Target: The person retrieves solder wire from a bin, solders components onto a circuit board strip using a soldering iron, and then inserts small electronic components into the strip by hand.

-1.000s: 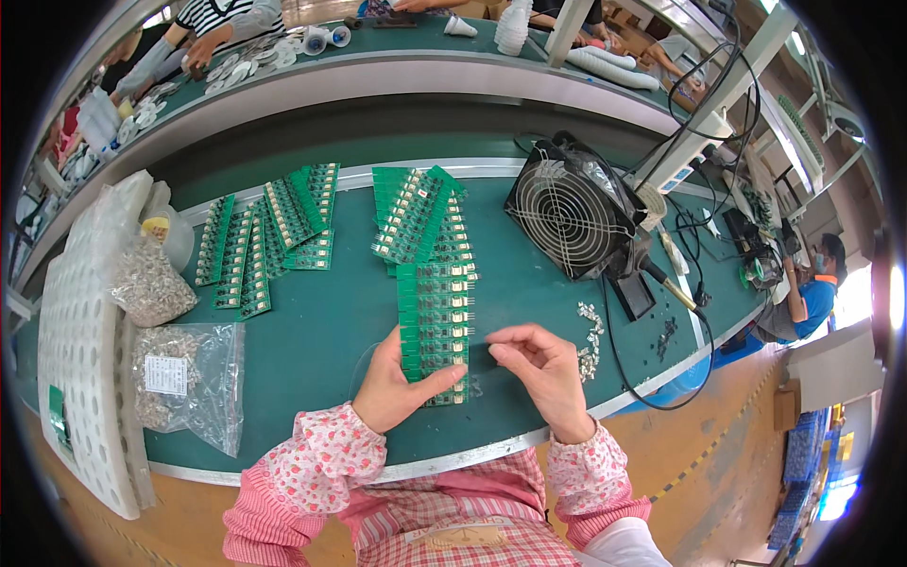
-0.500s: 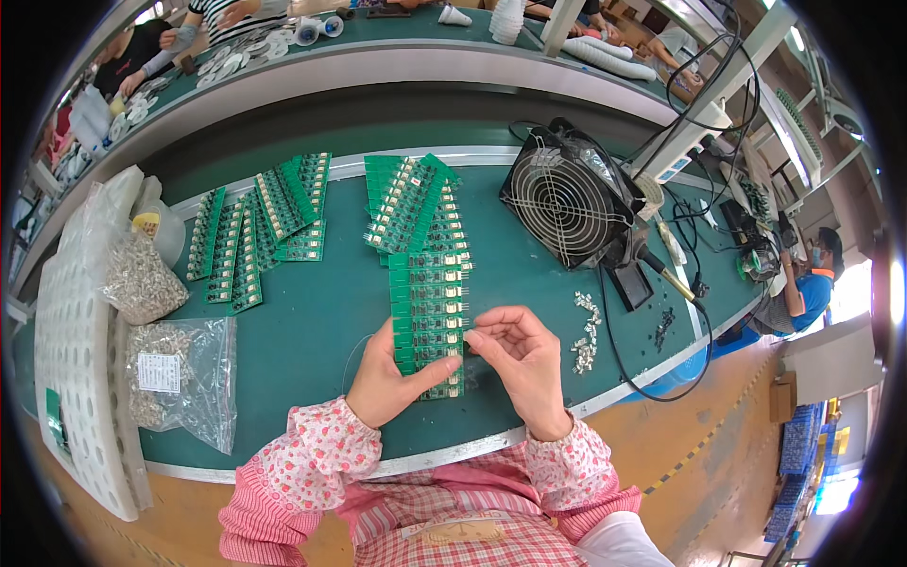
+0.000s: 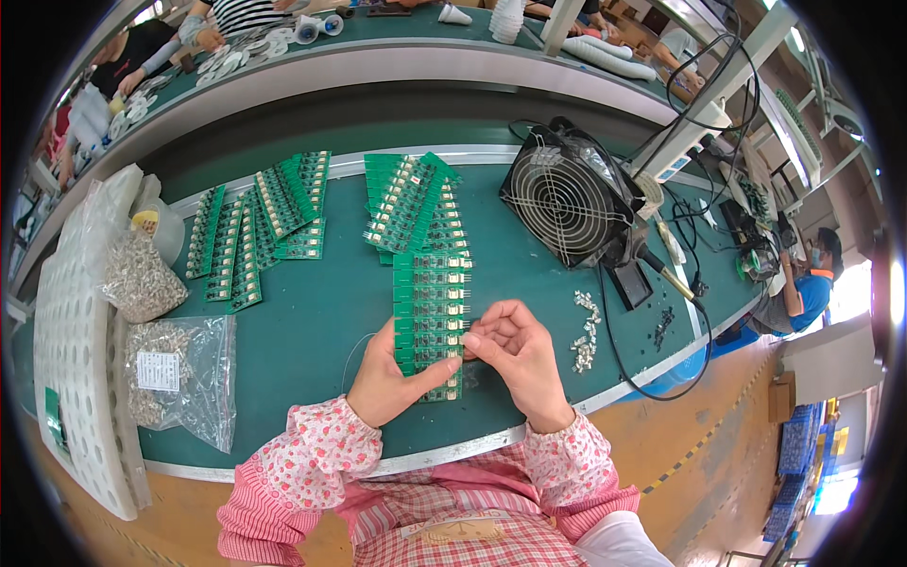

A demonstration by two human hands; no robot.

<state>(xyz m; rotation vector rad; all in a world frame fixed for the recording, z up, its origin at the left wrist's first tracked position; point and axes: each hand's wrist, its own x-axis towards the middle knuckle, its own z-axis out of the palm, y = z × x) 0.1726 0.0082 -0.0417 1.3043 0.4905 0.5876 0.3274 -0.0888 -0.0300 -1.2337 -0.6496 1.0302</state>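
Observation:
A long green circuit board panel [image 3: 430,307], lined with white parts and thin pins along its right edge, lies in my left hand [image 3: 389,380]. The left thumb presses across its lower part while the other fingers are hidden beneath. At the right edge, my right hand [image 3: 520,361] has thumb and forefinger closed at one of the pins or small parts; what sits between the fingertips is too small to make out. Just beyond the panel's far end is a stack of similar panels [image 3: 406,203]. To the right lies a pile of small white parts [image 3: 586,331].
More circuit panels [image 3: 227,241] lie at the back left. Bags of small parts [image 3: 184,378] rest beside a white perforated foam tray [image 3: 80,350]. A black fan [image 3: 567,203], a soldering iron [image 3: 666,274] with its cable, and small black parts [image 3: 663,326] occupy the right. Other people work beyond.
The held panel has turned slightly, its far end shifting a little to the right. My right hand stays at its edge, fingers slightly more curled. Across the bench, a person's hand moved lower.

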